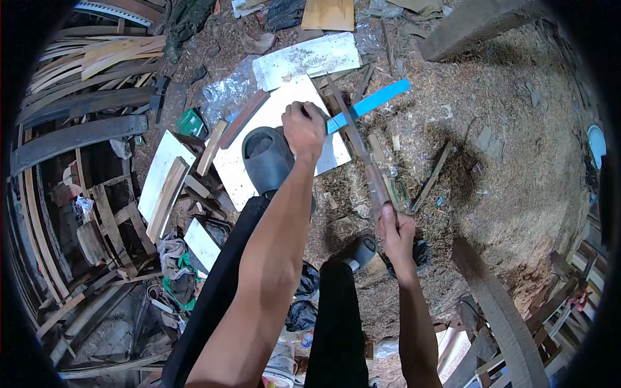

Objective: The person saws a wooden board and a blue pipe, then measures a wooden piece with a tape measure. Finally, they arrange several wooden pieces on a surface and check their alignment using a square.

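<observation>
My left hand (pixel 304 131) has its fingers curled over the near end of a bright blue strip (pixel 378 101), on a white board (pixel 242 174) on the ground. My right hand (pixel 395 234) is wrapped round the brown handle (pixel 377 184) of a long tool with a narrow, dark blade (pixel 350 126). The blade lies across the blue strip, a little beyond my left hand. My dark shoe (pixel 268 158) rests on the white board beside my left wrist. A reddish-brown wood piece (pixel 244 119) lies along the board's left side.
Sawdust and scraps cover the ground. Another white panel (pixel 307 60) lies beyond the board, with clear plastic (pixel 229 90) nearby. Curved timber and planks (pixel 77 139) are stacked at left. Thick beams stand at upper right (pixel 479 29) and lower right (pixel 498 310).
</observation>
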Available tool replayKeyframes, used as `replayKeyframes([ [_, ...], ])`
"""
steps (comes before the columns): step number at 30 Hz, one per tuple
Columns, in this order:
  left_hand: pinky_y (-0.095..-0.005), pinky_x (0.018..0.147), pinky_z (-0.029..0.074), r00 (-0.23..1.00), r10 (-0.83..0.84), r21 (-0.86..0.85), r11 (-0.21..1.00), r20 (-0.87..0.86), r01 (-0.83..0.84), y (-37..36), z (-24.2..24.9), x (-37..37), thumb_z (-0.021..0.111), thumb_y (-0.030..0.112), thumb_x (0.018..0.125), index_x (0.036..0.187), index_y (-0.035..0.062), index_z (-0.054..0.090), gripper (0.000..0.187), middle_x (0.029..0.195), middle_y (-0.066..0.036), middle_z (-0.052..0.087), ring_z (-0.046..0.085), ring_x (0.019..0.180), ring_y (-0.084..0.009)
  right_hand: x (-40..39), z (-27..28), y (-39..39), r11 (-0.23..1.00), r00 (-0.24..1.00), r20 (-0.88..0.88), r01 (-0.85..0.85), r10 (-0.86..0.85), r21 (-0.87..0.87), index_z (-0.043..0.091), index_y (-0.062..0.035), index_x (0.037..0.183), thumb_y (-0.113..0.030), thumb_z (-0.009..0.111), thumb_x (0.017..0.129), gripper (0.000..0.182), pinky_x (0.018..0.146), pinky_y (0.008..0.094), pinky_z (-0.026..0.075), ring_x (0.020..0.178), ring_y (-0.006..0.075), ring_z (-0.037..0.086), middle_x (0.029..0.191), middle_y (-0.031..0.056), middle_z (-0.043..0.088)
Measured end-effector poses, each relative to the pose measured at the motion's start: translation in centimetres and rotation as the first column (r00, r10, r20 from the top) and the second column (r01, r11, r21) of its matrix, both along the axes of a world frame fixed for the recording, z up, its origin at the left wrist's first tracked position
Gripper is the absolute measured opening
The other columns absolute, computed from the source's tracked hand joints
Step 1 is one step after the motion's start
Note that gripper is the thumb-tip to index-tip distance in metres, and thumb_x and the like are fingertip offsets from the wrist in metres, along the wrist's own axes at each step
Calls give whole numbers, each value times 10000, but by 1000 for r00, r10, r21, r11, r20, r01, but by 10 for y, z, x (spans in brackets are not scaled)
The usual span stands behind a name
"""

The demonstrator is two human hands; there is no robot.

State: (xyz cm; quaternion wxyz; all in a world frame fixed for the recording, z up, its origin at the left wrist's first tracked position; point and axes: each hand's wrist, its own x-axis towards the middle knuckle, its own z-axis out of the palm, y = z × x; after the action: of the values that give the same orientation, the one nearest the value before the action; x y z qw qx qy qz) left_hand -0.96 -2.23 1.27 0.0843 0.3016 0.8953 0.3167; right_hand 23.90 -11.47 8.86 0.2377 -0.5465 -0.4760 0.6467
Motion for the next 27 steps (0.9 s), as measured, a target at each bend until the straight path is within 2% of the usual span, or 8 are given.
replayKeyframes([
  [4, -479, 829, 458, 996, 39, -68, 997, 77, -34, 6, 3, -5, 503, 208, 881, 836, -23, 623, 264, 914, -196, 624, 568, 900, -382, -6, -7, 3, 999, 999, 32, -42, 42, -13, 421, -66, 560, -343, 504, 1013, 537, 453, 258, 270, 466, 63, 370, 515, -36, 408],
  [7, -473, 828, 465, 997, 47, -98, 994, 63, -41, 9, 7, 0, 496, 206, 876, 830, -16, 628, 262, 910, -189, 624, 572, 899, -373, -8, -8, 6, 997, 993, 84, -75, 77, -26, 424, -65, 551, -323, 499, 1016, 537, 453, 257, 271, 468, 62, 368, 518, -32, 417],
  [9, -477, 829, 477, 999, 35, -159, 986, -20, -37, 10, 7, 1, 477, 253, 906, 914, -15, 641, 315, 968, -218, 630, 598, 925, -398, -9, -7, 11, 995, 991, 89, -95, 96, -17, 423, -64, 547, -309, 497, 1017, 535, 451, 257, 269, 468, 60, 367, 517, -33, 416],
  [17, -481, 836, 477, 999, 42, -208, 977, -32, -47, 13, 3, 2, 458, 259, 907, 907, 14, 642, 306, 970, -185, 627, 587, 949, -382, -23, -5, 27, 988, 983, 105, -154, 153, 3, 427, -73, 533, -252, 524, 1003, 512, 442, 264, 252, 469, 53, 340, 515, -57, 403],
  [19, -482, 836, 476, 998, 39, -201, 978, -40, -46, 13, 3, 3, 459, 257, 905, 901, 17, 641, 301, 966, -179, 628, 585, 954, -379, -28, -7, 31, 987, 976, 142, -163, 162, -9, 531, 5, 575, -286, 602, 957, 485, 434, 310, 308, 447, 81, 374, 469, 14, 394],
  [20, -471, 831, 477, 998, 37, -206, 977, -56, -48, 15, 3, 3, 468, 232, 887, 881, 17, 654, 285, 946, -172, 630, 581, 945, -363, -31, -5, 34, 987, 977, 143, -158, 158, -9, 531, 5, 575, -286, 602, 957, 485, 434, 310, 308, 447, 81, 374, 469, 14, 394],
  [22, -460, 825, 479, 997, 28, -222, 974, -71, -43, 14, 2, 3, 476, 207, 869, 861, 17, 667, 269, 926, -165, 632, 577, 937, -347, -37, 4, 38, 975, 956, 234, -201, 174, 98, 578, 25, 609, -293, 622, 942, 463, 436, 320, 341, 433, 106, 398, 457, 54, 422],
  [27, -471, 790, 487, 998, 15, -179, 984, -57, -25, 13, 6, 4, 474, 201, 866, 844, 31, 669, 259, 876, -149, 639, 594, 879, -353, -45, 10, 35, 980, 961, 250, -151, 114, 132, 592, 34, 618, -310, 629, 934, 469, 425, 337, 347, 406, 136, 391, 440, 81, 433],
])
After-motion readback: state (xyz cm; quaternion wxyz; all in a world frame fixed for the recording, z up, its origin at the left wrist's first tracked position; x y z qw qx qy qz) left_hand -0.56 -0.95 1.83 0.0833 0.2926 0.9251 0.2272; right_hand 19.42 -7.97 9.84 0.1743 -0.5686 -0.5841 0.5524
